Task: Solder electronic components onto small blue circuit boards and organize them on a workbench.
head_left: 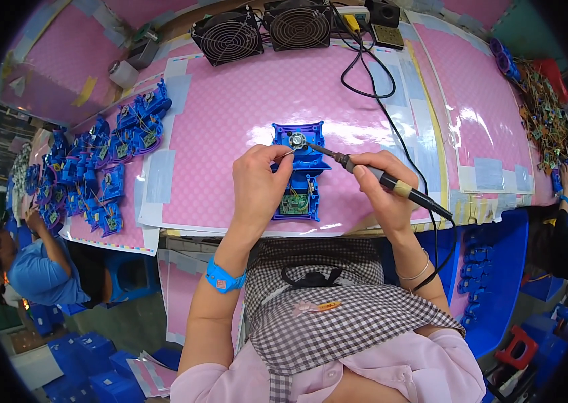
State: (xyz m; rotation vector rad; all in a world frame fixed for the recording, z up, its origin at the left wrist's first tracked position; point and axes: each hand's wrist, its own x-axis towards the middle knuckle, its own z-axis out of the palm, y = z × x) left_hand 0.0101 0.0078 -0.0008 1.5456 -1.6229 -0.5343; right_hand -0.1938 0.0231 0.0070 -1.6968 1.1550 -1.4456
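Observation:
A blue plastic housing (pixel 312 164) lies on the pink table in front of me. Set in its far part is a small round speaker (pixel 297 140), and a green circuit board (pixel 293 203) sits in its near part. My right hand (pixel 387 201) grips a soldering iron (pixel 397 187), its tip touching or very close to the speaker's edge. From the left, my left hand (pixel 260 181) pinches a thin pale wire (pixel 289 153) beside the speaker. Whether it is solder or a lead wire I cannot tell.
Two black fans (pixel 229 37) stand at the back edge. The iron's black cable (pixel 401 127) loops across the right side. Many blue housings (pixel 119 144) crowd the left, where a person in blue (pixel 45 269) works. Bundled wired boards (pixel 543 114) lie far right; a blue bin (pixel 499 282) stands below.

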